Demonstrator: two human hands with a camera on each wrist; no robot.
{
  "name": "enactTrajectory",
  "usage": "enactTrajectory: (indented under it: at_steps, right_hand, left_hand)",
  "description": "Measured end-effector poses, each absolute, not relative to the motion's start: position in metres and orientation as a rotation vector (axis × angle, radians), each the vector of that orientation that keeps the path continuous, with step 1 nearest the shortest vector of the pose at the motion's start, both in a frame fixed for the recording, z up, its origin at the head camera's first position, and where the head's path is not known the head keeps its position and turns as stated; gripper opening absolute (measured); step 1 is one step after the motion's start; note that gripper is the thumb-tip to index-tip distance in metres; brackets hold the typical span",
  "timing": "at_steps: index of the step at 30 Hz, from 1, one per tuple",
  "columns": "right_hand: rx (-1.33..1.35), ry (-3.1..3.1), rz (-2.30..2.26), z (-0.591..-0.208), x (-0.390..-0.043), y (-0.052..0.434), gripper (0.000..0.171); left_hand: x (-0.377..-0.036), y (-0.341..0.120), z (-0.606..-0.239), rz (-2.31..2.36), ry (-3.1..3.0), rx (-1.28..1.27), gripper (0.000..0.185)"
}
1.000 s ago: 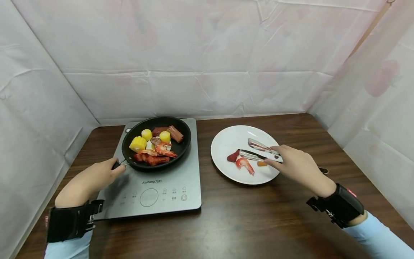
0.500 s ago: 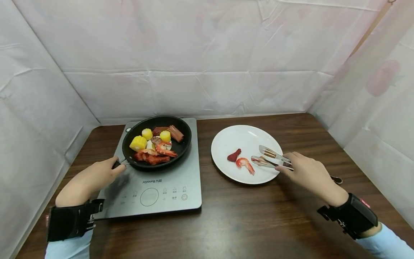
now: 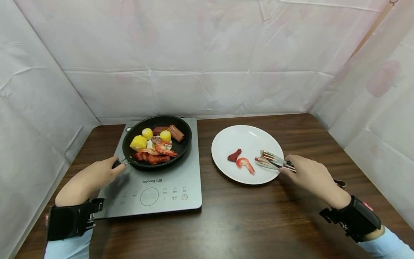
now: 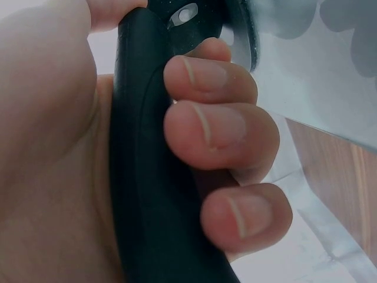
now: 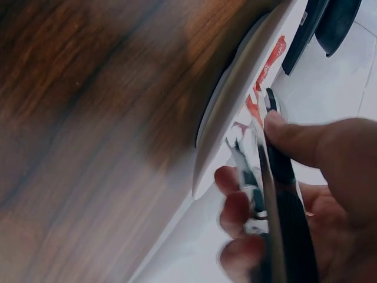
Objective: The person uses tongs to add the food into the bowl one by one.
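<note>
My left hand (image 3: 93, 180) grips the black handle (image 4: 144, 147) of a frying pan (image 3: 181, 147); in the left wrist view its fingers curl round it. Corn pieces (image 3: 138, 142), shrimp (image 3: 165, 149) and browned meat (image 3: 155, 159) lie in the pan. My right hand (image 3: 312, 176) holds metal tongs (image 3: 275, 160) with black grips, fingers and thumb on both arms. The tong tips stand slightly apart over the right part of a white plate (image 3: 242, 135). Left of the tips, on the plate, lie a shrimp (image 3: 246, 165) and a small dark red drumstick-shaped piece (image 3: 234, 155).
The pan sits on a silver induction cooker (image 3: 174, 187) with touch controls, at the left of a dark wood table (image 3: 239, 219). White plastic sheeting (image 3: 200, 61) hangs behind and at both sides.
My right hand has drawn the tongs rightward, away from the shrimp and red piece, and their tips have come closer together. An orange bit once seen under the tongs no longer shows. Left hand unmoved.
</note>
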State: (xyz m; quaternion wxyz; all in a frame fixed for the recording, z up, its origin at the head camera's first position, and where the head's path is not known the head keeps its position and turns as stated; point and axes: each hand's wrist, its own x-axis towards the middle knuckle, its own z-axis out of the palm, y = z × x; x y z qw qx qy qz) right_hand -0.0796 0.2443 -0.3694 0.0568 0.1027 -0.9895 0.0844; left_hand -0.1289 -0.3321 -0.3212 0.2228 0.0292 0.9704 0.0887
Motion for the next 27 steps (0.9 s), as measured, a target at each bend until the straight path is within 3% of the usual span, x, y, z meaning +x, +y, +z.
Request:
enactTrajectory:
  at_steps: [7,27]
  right_hand:
    - [0.358,-2.947,0.251,-0.3719,-0.0790,0.2454,0.019]
    - [0.352,-2.964,0.248,-0.3724,-0.0762,0.2433,0.023]
  left_hand:
    - [-0.1295,-0.3323,-0.3214,0.248,2.685,0.089,0.081]
    - [-0.1288,-0.3333,-0.3216,0.261,2.682,0.105,0.081]
